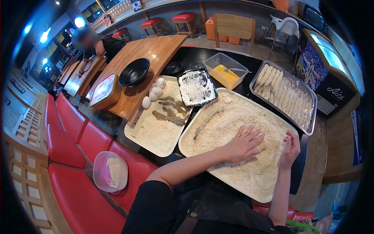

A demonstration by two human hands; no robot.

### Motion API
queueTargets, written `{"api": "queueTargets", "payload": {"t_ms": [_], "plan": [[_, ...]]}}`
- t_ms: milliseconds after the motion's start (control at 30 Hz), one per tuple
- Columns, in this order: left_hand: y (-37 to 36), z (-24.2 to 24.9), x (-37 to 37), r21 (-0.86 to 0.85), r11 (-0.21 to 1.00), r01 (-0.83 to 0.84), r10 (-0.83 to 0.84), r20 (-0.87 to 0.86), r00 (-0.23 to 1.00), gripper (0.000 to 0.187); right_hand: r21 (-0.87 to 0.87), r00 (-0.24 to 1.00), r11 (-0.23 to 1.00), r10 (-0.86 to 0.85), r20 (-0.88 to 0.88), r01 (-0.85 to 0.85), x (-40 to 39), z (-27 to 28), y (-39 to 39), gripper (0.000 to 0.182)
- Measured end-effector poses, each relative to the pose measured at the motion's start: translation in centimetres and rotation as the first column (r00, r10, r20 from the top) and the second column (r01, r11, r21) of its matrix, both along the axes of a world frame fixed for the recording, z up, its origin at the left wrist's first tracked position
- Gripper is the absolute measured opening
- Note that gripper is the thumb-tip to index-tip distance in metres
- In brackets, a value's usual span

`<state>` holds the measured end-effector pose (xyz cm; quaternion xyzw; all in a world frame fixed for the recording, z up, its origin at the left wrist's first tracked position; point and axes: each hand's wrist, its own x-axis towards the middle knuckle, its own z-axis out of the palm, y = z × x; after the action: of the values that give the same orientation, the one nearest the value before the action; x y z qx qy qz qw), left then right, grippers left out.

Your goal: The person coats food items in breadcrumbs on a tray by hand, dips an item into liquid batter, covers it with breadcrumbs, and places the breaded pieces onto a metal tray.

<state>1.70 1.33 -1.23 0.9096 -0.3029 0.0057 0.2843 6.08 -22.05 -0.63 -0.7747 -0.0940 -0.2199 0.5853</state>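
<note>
My left hand [243, 145] lies palm down on the breadcrumbs [230, 117], its fingers stretched out and slightly apart. Those crumbs fill a large cream tray [182, 145] in front of me. At the tray's right edge my right hand [289, 150] is closed, the fingers curled in; what they hold, if anything, I cannot make out. Whatever lies beneath the left palm is hidden. A long prawn [202, 126] dusted with crumbs rests at the left of the crumb bed.
Left stands another cream tray [152, 136] with raw prawns [170, 116] and several eggs [155, 93]. Behind are a white-floured black dish [196, 86], a beaten-egg container [226, 74] and a metal tray [311, 126] of coated prawns. A crumb tub [111, 171] sits on the red bench; a person [99, 46] sits beyond.
</note>
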Motion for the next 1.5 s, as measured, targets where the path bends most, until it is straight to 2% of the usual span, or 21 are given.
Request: {"api": "queueTargets", "payload": {"t_ms": [1500], "plan": [[0.0,0.33,0.0,0.009,1.0,0.005,-0.005,-0.018,1.0,0.066,-0.016,1.0,1.0,0.005,0.027,-0.005,0.18,-0.24,-0.19,0.023]]}}
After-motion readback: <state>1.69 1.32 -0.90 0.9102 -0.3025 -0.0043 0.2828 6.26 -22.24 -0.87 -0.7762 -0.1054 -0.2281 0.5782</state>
